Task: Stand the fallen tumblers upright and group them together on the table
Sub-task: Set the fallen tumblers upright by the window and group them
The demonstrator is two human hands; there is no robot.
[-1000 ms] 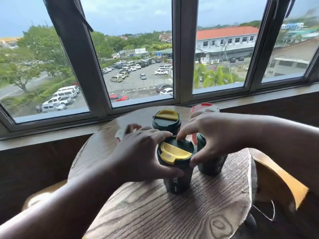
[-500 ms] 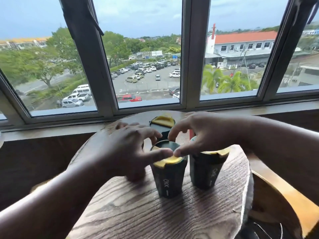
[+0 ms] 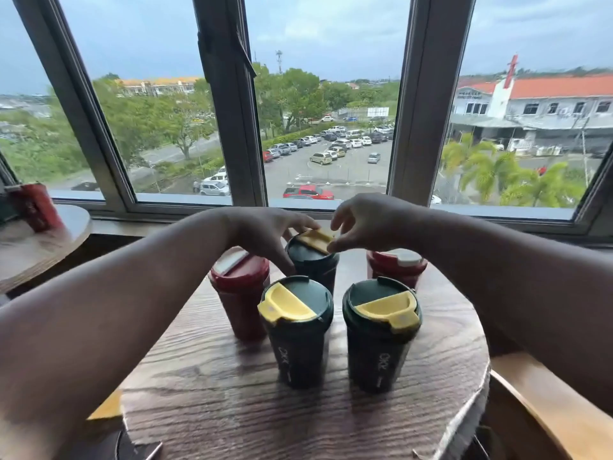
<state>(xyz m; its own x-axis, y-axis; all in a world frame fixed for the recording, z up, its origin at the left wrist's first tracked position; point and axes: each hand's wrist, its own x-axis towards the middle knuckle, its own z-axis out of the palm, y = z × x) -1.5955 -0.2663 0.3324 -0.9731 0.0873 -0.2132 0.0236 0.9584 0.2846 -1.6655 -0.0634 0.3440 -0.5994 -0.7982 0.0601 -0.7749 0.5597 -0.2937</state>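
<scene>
Several tumblers stand upright on the round wooden table (image 3: 205, 403). Two dark green ones with yellow lid flaps are nearest: the left front tumbler (image 3: 297, 330) and the right front tumbler (image 3: 381, 333). Behind them stand a red tumbler (image 3: 240, 293) at the left, a red tumbler (image 3: 396, 267) at the right, and a green back tumbler (image 3: 313, 263) in the middle. My left hand (image 3: 265, 234) and my right hand (image 3: 368, 224) both reach to the back tumbler's lid, fingertips pinching its yellow flap from either side.
A window with grey frames runs along the far side behind a wooden ledge. A second round table (image 3: 39, 240) at the left carries a red object (image 3: 36, 207). A wooden chair back (image 3: 544, 410) sits at the lower right, by the table's edge.
Both hands have left the front green tumbler and moved back to the rear green tumbler's lid. The camera has tilted, bringing both red tumblers into view.
</scene>
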